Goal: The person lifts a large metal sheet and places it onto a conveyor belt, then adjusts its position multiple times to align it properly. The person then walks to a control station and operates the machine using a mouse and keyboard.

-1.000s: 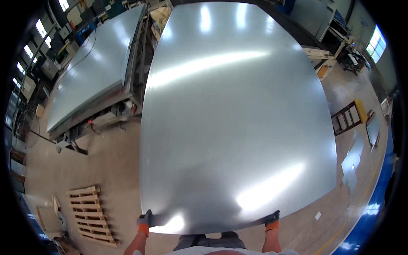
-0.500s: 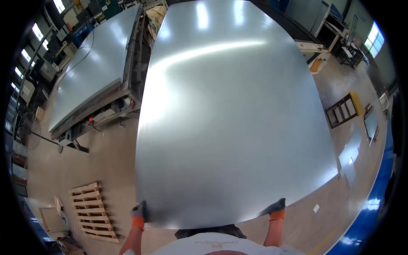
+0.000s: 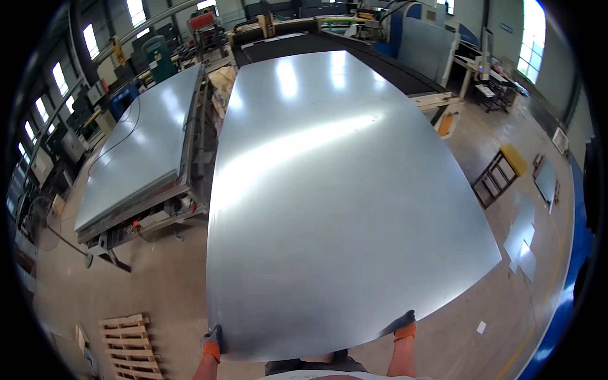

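Observation:
A large, shiny sheet of metal [image 3: 342, 240] stretches away from me, its far end over a dark slatted machine bed [image 3: 291, 54]. At its near left corner, my left hand [image 3: 212, 342], in a dark glove with an orange cuff, is closed on the edge. My right hand [image 3: 404, 323], gloved the same way, grips the near edge farther right. The fingers under the sheet are hidden on both sides.
To the left, a metal-framed table [image 3: 183, 190] carries more metal sheets [image 3: 136, 152] with a cable across them. A wooden pallet [image 3: 130, 345] lies at lower left. On the right are a yellow-topped stool [image 3: 500, 174] and flat offcuts [image 3: 520, 237] on the floor.
The view has tilted up, bringing the machine bed and the sheet's far edge into sight. Both hands keep their hold on the near edge.

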`<state>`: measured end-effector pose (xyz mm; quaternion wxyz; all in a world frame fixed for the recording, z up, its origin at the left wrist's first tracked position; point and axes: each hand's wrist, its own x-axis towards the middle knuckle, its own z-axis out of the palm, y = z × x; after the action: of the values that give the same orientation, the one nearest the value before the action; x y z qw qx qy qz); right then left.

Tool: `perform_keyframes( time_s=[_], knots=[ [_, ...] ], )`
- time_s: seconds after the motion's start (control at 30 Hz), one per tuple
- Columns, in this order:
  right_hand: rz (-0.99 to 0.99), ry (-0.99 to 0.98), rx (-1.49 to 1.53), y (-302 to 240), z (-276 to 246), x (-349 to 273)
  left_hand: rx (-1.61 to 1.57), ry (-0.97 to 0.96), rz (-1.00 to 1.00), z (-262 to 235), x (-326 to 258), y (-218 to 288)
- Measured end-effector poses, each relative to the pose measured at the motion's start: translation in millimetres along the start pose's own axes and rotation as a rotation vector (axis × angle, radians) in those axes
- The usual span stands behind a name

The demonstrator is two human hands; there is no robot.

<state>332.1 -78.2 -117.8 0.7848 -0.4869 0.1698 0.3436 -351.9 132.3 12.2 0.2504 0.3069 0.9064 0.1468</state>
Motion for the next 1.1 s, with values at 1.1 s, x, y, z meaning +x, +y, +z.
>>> perform_keyframes(
  time_s=[1.1],
  knots=[
    [-0.151, 0.216, -0.598, -295.3, -75.2, 295.9, -0.299, 0.0, -0.11, 251.3, -305.7, 115.6]
  ],
)
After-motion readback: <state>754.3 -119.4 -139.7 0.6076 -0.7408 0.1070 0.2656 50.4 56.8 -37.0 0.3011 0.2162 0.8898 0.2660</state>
